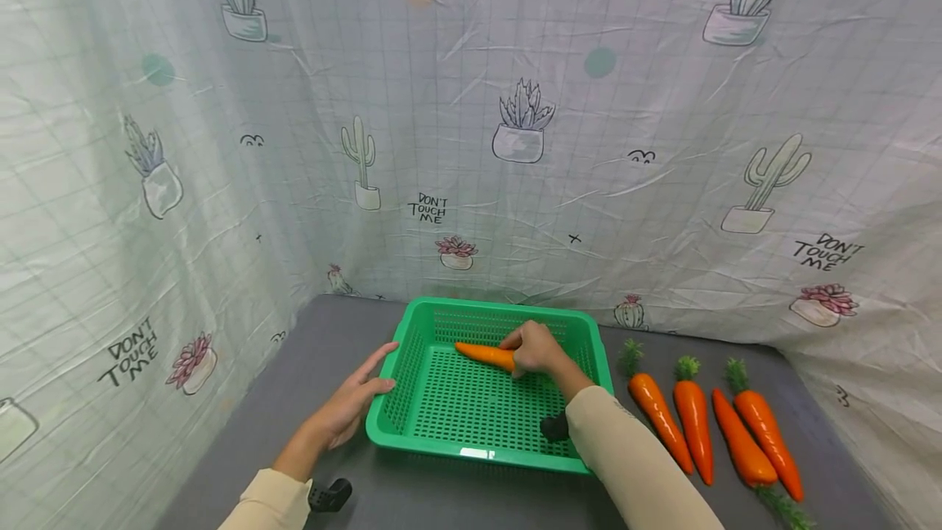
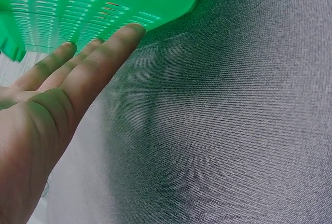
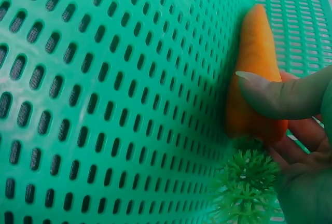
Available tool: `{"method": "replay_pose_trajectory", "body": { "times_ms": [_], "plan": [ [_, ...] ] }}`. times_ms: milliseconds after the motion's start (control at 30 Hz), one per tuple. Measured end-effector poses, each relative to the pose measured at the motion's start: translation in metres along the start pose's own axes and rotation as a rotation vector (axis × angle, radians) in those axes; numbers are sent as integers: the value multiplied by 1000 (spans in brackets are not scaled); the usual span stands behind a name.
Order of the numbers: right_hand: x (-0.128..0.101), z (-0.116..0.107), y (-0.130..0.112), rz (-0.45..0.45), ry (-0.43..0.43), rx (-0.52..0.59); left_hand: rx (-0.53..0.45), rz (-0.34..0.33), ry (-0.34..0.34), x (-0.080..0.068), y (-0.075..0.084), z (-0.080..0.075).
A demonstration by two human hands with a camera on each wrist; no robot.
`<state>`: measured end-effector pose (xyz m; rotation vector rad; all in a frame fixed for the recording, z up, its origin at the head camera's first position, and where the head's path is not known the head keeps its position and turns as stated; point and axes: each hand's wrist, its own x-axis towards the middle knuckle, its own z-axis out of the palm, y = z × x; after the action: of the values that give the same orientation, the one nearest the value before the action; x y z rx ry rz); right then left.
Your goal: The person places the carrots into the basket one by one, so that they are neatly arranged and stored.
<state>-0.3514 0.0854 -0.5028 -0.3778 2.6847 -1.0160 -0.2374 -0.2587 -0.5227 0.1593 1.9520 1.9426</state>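
Note:
A green plastic basket [image 1: 478, 458] with slotted walls and floor stands on the grey table. Inside it, near the back wall, my right hand [image 1: 536, 348] grips an orange carrot [image 1: 482, 352] by its thick end, thumb on one side and fingers on the other. Its leafy green top [image 3: 246, 175] shows below the thumb in the right wrist view, and the carrot lies right at the basket floor. At the basket's left side, my left hand [image 1: 352, 401] has its fingers extended, with fingertips [image 2: 132, 29] right at the slotted outer wall.
Several more orange carrots with green tops, among them a slanted carrot [image 1: 658, 419] and an upright-lying carrot [image 1: 693, 430], lie on the grey table [image 1: 283, 399] right of the basket. A cactus-printed curtain [image 1: 471, 186] hangs behind and along both sides.

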Motion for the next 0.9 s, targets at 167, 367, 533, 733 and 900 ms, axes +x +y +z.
{"method": "replay_pose_trajectory", "body": {
  "times_ms": [167,367,533,733,900],
  "plan": [
    [0,0,1,-32,0,-87,10,4,4,0,0,0],
    [-5,-3,-2,-57,41,-134,7,3,5,0,0,-1],
    [-11,-7,-6,-49,85,-153,14,11,-2,-1,2,-1],
    [-17,-13,-6,-32,126,-183,21,15,-4,-2,2,-1],
    [-23,-21,-9,-37,161,-173,40,9,13,-1,1,0]
  ]
}}
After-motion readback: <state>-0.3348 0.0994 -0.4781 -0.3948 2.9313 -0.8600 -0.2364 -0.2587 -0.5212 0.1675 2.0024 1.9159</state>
